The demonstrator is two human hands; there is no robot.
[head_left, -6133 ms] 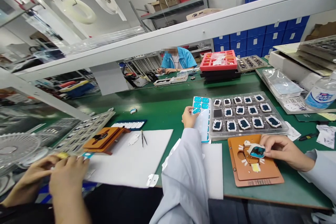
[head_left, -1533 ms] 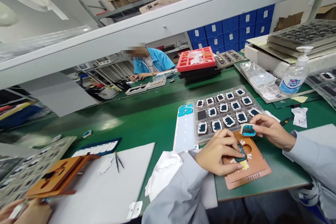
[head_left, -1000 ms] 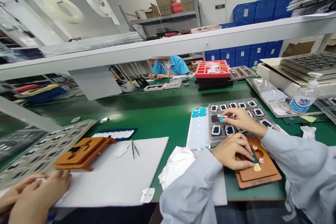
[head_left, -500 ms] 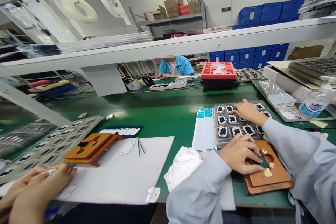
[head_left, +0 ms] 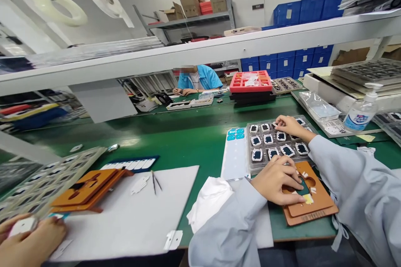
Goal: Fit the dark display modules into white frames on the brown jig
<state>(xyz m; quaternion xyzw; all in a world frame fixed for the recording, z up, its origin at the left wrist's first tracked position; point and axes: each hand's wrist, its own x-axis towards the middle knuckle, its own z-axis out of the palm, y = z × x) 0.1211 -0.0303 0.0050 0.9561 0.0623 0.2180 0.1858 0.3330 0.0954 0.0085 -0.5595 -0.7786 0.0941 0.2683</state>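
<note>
Along the near edge of the green workbench (head_left: 163, 137), toward its right end: orange-brown fixture (head_left: 319, 207), with a dark green piece (head_left: 303, 187) on it. Left hand (head_left: 277, 181) half open, fingers bent, thumb apart, fingertips resting at that piece; pressing or merely steadying, cannot tell. Right hand (head_left: 290, 127) over the far edge of the clear tray (head_left: 263, 150), thumb and fingertips nearly together at a white-framed piece (head_left: 275, 124); whether gripped, cannot tell. Progress, as judged: tray pockets in view carry pieces, some hidden by the hand; sticker sheet (head_left: 234, 160), just beside the tray's left edge, bears blue stickers (head_left: 235, 134) only at its far end, so apparently mostly used; green piece not in the tray, its stage unclear.
</note>
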